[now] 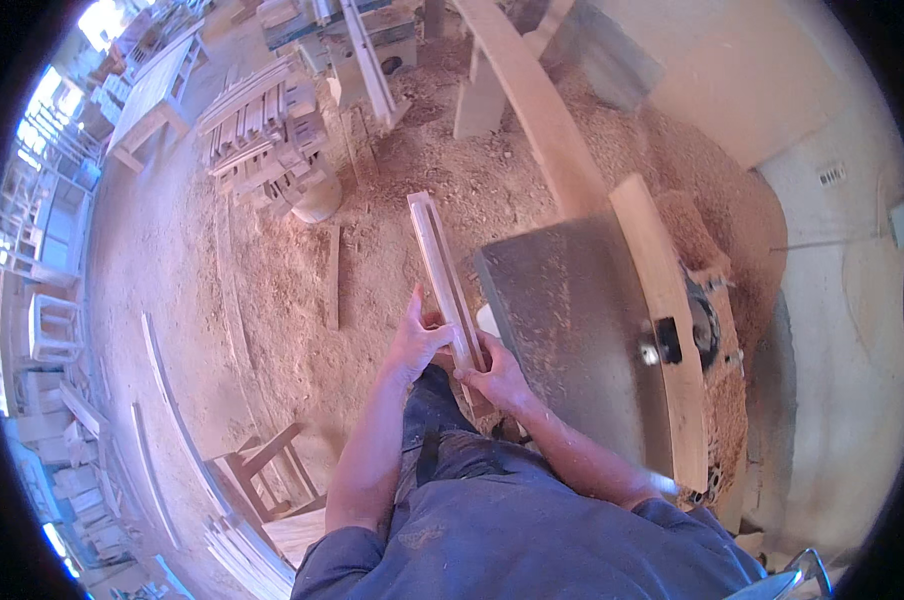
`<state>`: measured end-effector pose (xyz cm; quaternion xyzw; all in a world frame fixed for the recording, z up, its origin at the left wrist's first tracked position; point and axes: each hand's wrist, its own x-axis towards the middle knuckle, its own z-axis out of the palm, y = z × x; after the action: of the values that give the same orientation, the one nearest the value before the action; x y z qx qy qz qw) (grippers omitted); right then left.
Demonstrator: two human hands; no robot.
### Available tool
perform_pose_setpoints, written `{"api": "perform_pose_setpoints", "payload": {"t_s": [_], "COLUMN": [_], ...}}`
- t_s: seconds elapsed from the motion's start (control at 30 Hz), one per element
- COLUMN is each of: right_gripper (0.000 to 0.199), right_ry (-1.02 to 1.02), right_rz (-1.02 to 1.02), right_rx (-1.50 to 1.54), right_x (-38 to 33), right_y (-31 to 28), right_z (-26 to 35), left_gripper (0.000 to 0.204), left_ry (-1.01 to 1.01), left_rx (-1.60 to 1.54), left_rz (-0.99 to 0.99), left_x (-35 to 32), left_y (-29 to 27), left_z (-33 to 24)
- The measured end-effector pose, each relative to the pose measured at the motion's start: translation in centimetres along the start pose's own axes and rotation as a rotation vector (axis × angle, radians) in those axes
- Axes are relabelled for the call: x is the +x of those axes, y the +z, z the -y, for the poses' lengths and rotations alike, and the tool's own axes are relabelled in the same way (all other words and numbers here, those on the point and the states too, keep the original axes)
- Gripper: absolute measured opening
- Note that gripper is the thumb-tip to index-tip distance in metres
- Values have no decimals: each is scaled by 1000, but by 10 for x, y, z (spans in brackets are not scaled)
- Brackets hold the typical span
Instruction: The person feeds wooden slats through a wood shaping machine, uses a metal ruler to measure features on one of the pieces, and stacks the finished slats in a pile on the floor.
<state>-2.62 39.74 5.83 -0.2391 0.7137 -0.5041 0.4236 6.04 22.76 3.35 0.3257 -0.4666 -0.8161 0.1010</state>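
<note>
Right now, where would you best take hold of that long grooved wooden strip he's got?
Probably at its near end, one hand per side, as the left hand and right hand do. The wooden strip is long and narrow and points away from him, beside the machine table.

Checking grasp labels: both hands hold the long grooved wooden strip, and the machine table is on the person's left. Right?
Not quite. In the head view both hands, left hand and right hand, do hold the grooved wooden strip, but the machine table is on the person's right, not left.

bright daylight from upper left | glare at left rim | soft blur | fisheye-bent, black corners
</note>
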Motion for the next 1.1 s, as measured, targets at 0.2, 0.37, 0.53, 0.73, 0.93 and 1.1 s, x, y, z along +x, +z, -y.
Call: {"api": "perform_pose_setpoints", "payload": {"t_s": [0.2, 0.37, 0.53, 0.73, 0.93, 1.1], "right_gripper": [78, 70, 73, 76, 81, 74], "right_ry": [71, 5, -99, -191, -448, -766], "right_rz": [52, 101, 116, 106, 80, 181], "right_rx": [-249, -218, -349, -584, -926, -1140], "right_x": [87, 149, 196, 298, 453, 583], "right_y": [73, 133, 178, 208, 260, 332], "right_z": [58, 97, 94, 96, 198, 317], "left_gripper": [113, 109, 100, 82, 67, 82], "left_ry": [56, 90, 118, 59, -42, -155], "left_rx": [110, 120, 25, -147, -376, -413], "left_rz": [-45, -166, -312, -721, -1129, -1277], "left_x": [29, 38, 13, -62, -111, -128], "left_y": [-84, -146, -218, -300, -317, -311], "left_z": [-42, -80, -69, 4, 79, 154]}}
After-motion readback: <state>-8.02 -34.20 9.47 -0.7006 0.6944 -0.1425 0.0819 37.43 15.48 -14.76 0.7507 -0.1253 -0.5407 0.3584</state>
